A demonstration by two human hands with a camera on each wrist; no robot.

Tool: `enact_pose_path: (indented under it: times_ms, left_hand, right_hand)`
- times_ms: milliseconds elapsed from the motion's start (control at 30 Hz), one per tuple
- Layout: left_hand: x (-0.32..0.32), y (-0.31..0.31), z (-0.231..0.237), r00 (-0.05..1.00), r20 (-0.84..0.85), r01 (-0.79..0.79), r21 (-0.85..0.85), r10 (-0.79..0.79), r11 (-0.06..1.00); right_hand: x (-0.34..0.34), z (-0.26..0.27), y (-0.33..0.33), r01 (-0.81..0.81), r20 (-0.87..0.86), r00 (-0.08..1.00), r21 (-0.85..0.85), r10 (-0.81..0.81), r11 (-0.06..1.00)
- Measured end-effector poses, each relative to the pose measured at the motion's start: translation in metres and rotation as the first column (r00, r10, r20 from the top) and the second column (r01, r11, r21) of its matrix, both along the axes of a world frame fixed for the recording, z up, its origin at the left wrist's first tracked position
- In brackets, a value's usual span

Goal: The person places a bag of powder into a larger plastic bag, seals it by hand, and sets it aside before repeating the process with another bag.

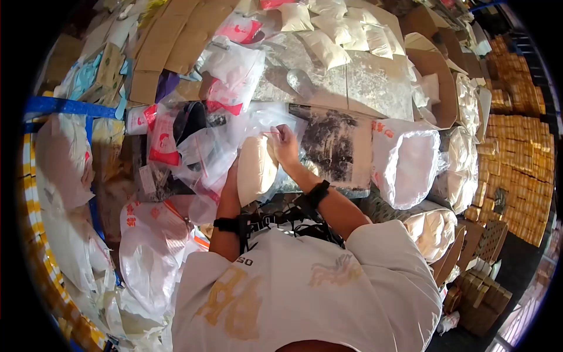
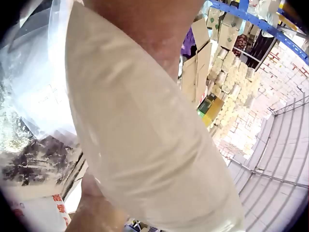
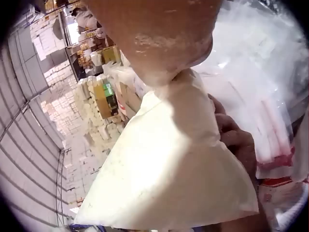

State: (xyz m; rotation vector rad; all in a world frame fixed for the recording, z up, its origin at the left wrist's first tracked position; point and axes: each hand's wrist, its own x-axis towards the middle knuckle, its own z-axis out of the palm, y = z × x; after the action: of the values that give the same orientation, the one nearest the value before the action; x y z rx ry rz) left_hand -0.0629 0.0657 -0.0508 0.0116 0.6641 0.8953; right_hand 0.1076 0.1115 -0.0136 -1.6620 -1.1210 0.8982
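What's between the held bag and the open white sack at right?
Head view: the right forearm and blotchy dark surface separate bag and sack.

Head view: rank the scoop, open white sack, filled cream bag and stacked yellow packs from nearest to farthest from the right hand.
1. Filled cream bag: at the right hand, on its left side.
2. Scoop: ahead, beyond the hand.
3. Open white sack: off to the right.
4. Stacked yellow packs: far right, past the sack.
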Motion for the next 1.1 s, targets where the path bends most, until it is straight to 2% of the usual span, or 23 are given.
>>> enact_pose_path:
  times_ms: [67, 133, 200, 300, 400, 500, 600, 733, 800, 833, 867, 967, 1000, 1100]
  left_hand:
    - [0.003, 0.002, 0.003, 1.0, 0.008, -0.002, 0.001, 0.002, 1.0]
    - [0.004, -0.001, 0.006, 1.0, 0.013, -0.011, 0.003, 0.011, 1.0]
    - [0.007, -0.001, 0.008, 1.0, 0.019, -0.01, 0.002, 0.01, 1.0]
    - [0.011, 0.0, 0.012, 1.0, 0.03, -0.007, -0.001, 0.007, 1.0]
    - [0.012, -0.002, 0.015, 0.999, 0.033, -0.009, 0.012, 0.008, 1.0]
    - [0.014, 0.0, 0.02, 0.999, 0.044, -0.01, 0.009, 0.009, 1.0]
    - [0.014, -0.003, 0.025, 0.999, 0.049, -0.013, 0.007, 0.013, 1.0]
    - [0.015, -0.007, 0.036, 0.999, 0.026, -0.018, 0.003, 0.018, 1.0]
    - [0.012, -0.007, 0.037, 1.0, 0.024, -0.019, 0.009, 0.019, 1.0]
    - [0.008, -0.008, 0.021, 0.993, 0.114, -0.01, 0.01, 0.009, 1.0]
    - [0.008, -0.008, 0.015, 0.997, 0.076, 0.001, 0.106, -0.01, 0.994]
    - [0.016, -0.014, 0.013, 0.979, 0.194, -0.063, -0.022, 0.066, 0.998]
    - [0.025, -0.013, 0.016, 0.981, 0.142, -0.111, -0.156, 0.133, 0.982]
    - [0.029, -0.021, 0.002, 0.986, 0.112, -0.111, -0.116, 0.124, 0.987]
  right_hand:
    - [0.003, -0.015, -0.005, -0.088, -0.215, 0.974, -0.045, 0.076, 0.995]
    - [0.007, -0.018, -0.012, -0.145, -0.443, 0.889, -0.042, 0.112, 0.989]
    - [0.009, -0.008, -0.018, -0.157, -0.664, 0.739, 0.0, 0.118, 0.988]
    - [0.006, -0.005, -0.024, -0.139, -0.858, 0.511, -0.149, -0.058, 0.979]
    - [0.002, -0.006, -0.033, -0.161, -0.894, 0.432, -0.206, -0.119, 0.965]
    - [0.0, 0.01, -0.036, -0.116, -0.895, 0.429, -0.189, -0.123, 0.975]
    - [0.01, 0.007, -0.034, -0.208, -0.881, 0.445, -0.278, -0.162, 0.938]
    - [0.027, 0.046, -0.027, -0.519, -0.934, 0.317, -0.318, -0.167, 0.793]
    - [0.026, 0.047, -0.032, -0.513, -0.808, 0.586, -0.429, -0.062, 0.743]
    - [0.024, 0.048, -0.035, -0.497, -0.716, 0.698, -0.483, 0.001, 0.721]
    - [0.02, 0.03, -0.039, -0.482, -0.784, 0.62, -0.406, -0.026, 0.777]
    - [-0.004, -0.007, -0.047, -0.147, -0.735, 0.651, -0.367, -0.19, 0.918]
    - [-0.005, -0.014, -0.048, -0.124, -0.709, 0.685, -0.34, -0.168, 0.932]
    - [-0.011, -0.03, -0.046, 0.037, -0.64, 0.717, -0.361, -0.276, 0.932]
